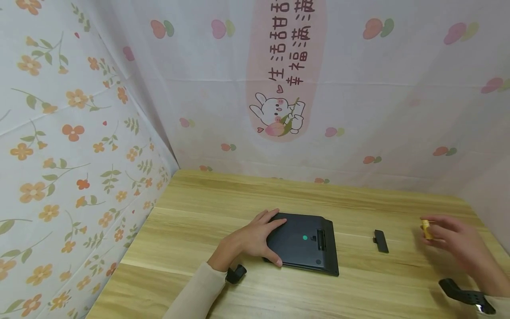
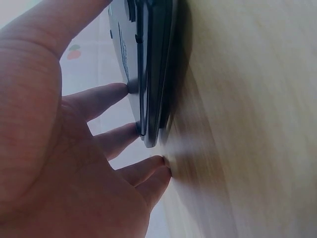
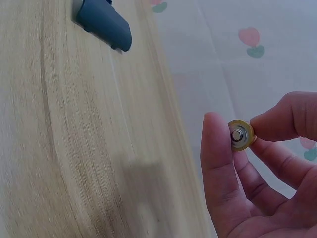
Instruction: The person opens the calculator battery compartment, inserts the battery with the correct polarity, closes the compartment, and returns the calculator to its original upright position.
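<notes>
A flat black device, like a desk calculator lying face down [image 1: 292,241], is on the table, with an uncovered battery slot [image 1: 321,239] near its right edge. My left hand [image 1: 256,235] rests spread over the device's left end. Its index finger lies on top and its thumb is at the near edge. In the left wrist view, two fingertips touch the device's side. To the right, my right hand [image 1: 452,232] pinches a yellow battery [image 1: 426,229] between thumb and fingers, above the table. The right wrist view shows one battery end [image 3: 238,135] with its metal nub.
A small black battery cover [image 1: 381,241] lies on the wooden table [image 1: 191,212] between the device and my right hand. A patterned cloth [image 1: 199,102] hangs behind the table, and a floral one [image 1: 59,155] hangs along its left side.
</notes>
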`<state>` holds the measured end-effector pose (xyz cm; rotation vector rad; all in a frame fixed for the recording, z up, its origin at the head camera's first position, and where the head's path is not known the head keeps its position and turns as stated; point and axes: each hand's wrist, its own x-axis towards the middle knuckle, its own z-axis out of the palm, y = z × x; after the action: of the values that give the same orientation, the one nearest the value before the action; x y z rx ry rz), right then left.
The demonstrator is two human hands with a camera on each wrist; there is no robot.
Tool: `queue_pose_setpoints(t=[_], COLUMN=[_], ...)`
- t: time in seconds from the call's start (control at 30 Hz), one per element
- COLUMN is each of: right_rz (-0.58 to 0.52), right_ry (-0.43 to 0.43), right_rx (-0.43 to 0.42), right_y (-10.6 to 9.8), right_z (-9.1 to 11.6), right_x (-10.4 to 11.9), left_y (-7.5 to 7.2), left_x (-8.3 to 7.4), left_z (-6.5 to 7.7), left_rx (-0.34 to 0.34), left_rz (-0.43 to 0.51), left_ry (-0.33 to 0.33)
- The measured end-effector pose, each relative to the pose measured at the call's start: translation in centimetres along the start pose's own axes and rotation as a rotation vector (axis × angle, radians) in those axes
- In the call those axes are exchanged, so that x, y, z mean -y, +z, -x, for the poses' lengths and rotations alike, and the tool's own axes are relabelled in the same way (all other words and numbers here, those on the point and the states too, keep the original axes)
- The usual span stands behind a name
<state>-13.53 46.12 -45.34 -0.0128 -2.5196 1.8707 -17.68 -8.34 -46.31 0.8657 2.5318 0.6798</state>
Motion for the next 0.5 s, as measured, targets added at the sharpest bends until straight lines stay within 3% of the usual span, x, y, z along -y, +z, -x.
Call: queue_pose_setpoints(t=[0.5], right_rz=[0.020], right_ry=[-0.018], right_rx=[0.073], right_y=[1.6], right_z=[-0.6], right_x=[0.0], left_y=[0.0], left_x=[0.0], left_z=[0.0], left_rx=[-0.002], left_rz=[0.008], left_ry=[0.008])
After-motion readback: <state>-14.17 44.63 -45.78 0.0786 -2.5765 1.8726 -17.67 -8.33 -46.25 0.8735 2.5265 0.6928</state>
